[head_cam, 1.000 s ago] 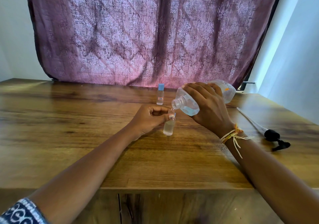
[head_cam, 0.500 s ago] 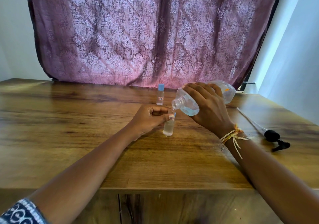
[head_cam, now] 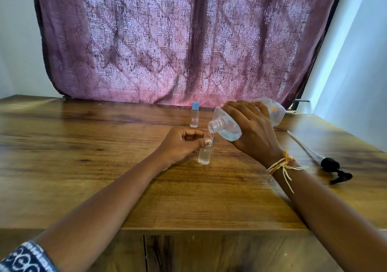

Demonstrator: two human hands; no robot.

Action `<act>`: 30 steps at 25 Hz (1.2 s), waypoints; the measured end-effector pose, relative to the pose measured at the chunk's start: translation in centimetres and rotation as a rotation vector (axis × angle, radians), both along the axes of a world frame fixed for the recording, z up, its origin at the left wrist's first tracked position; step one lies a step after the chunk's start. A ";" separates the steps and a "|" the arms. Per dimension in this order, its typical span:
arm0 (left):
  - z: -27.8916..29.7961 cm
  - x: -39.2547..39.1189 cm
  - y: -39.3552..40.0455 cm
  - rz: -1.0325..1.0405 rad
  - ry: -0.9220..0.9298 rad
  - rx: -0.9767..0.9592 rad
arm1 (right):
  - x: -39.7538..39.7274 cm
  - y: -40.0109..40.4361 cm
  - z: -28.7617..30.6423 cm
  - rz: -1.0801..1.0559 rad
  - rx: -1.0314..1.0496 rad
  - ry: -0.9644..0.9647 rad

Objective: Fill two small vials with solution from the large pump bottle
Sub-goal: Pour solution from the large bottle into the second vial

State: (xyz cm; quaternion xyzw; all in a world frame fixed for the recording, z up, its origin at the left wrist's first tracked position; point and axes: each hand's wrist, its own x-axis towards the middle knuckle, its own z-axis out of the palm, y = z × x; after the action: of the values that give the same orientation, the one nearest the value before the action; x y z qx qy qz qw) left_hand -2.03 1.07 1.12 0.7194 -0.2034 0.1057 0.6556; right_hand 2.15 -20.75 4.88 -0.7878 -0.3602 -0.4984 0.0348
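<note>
My left hand (head_cam: 181,144) grips a small clear vial (head_cam: 204,154) that stands uncapped on the wooden table (head_cam: 104,167), mostly full of clear liquid. My right hand (head_cam: 252,130) holds the large clear bottle (head_cam: 228,126) tipped on its side, its open threaded neck right over the vial's mouth. A bit of blue shows behind the vial by my thumb. A second small vial (head_cam: 194,115) with a blue cap and a label stands upright farther back, apart from both hands.
The black pump head with its long white tube (head_cam: 326,163) lies on the table to the right of my right wrist. A patterned purple curtain (head_cam: 178,41) hangs behind the table. The table's front edge runs just below my forearms.
</note>
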 end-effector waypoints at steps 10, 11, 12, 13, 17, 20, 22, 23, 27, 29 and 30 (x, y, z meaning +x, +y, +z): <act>-0.1 0.0 0.0 0.016 0.006 0.011 | 0.1 0.0 -0.1 0.010 -0.005 0.001; 0.0 0.0 0.0 0.016 0.014 0.005 | 0.1 0.0 -0.1 0.011 -0.006 0.000; 0.0 0.0 0.0 0.016 0.019 0.004 | 0.1 0.1 -0.1 0.012 -0.007 0.000; 0.0 -0.1 0.0 0.018 0.018 0.007 | 0.1 0.1 -0.1 0.013 -0.008 0.000; 0.1 -0.2 0.0 0.016 0.015 -0.001 | 0.0 0.1 0.0 0.018 -0.006 0.002; 0.1 -0.1 0.0 0.036 0.018 0.024 | 0.0 0.2 -0.1 0.020 -0.003 0.013; 0.1 -0.1 -0.1 0.035 0.020 0.027 | -0.1 0.3 -0.1 0.024 -0.004 0.030; 0.1 -0.1 -0.1 0.035 0.025 0.022 | -0.2 0.3 -0.1 0.028 -0.003 0.041; 0.2 -0.4 -0.2 0.035 0.007 0.027 | -0.6 0.5 0.1 0.034 0.000 0.112; 0.2 -0.4 -0.2 0.026 0.005 0.021 | -0.8 0.6 0.1 0.043 0.017 0.147; 0.2 -0.4 -0.2 0.022 0.010 0.013 | -0.9 0.6 0.1 0.055 0.034 0.162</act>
State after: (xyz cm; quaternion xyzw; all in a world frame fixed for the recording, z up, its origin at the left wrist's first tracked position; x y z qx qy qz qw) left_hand -2.46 0.91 1.32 0.7265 -0.1928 0.1078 0.6508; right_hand 1.27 -20.15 4.96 -0.8148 -0.3691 -0.4378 0.0907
